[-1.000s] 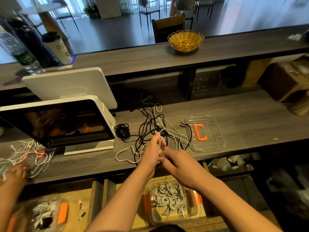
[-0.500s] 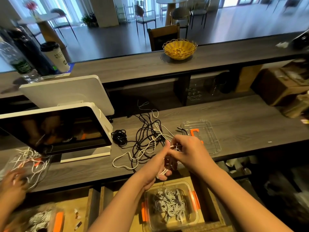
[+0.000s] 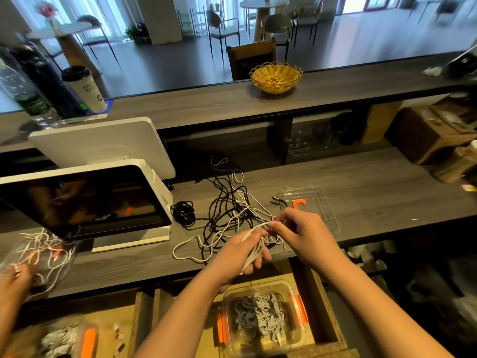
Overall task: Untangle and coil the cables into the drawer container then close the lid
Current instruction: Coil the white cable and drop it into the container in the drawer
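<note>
The left hand (image 3: 247, 250) is closed around a small bundle of white cable (image 3: 254, 250), loops running across the palm and hanging below the fingers. The right hand (image 3: 300, 228), just right of it, pinches the same white cable between thumb and forefinger, feeding the free strand toward the bundle. Both hover over the near edge of the tabletop (image 3: 374, 192).

To coil well, I would judge that the right hand should keep light tension and lay each turn beside the last, while the left holds the loops flat so none slip off. The trailing strand is best drawn slowly, as it crosses black cables in the tangle (image 3: 227, 208) behind the left hand.

The bundle's long axis runs roughly up and down the palm, tilting away from the person; the loose tail leads left along the tabletop from the left hand.

The drawer container (image 3: 260, 319) sits directly below the left hand, open and already holding coiled cables. Its clear lid (image 3: 322, 202) lies on the tabletop beyond the right hand.
</note>
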Demonstrator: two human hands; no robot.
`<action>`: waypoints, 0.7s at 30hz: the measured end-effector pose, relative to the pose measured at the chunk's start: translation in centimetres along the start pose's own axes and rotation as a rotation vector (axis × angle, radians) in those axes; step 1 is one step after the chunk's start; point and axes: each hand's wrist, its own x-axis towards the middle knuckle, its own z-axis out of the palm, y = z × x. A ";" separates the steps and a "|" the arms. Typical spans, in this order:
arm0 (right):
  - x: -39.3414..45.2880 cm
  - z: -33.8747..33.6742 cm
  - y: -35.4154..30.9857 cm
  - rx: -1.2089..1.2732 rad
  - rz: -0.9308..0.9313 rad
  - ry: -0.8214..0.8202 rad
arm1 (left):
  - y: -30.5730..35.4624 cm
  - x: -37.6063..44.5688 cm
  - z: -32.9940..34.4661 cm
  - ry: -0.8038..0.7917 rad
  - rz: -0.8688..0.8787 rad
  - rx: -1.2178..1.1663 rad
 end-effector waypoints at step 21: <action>-2.2 4.3 0.3 0.066 0.078 -0.213 | 0.8 3.3 0.3 0.260 0.117 -1.103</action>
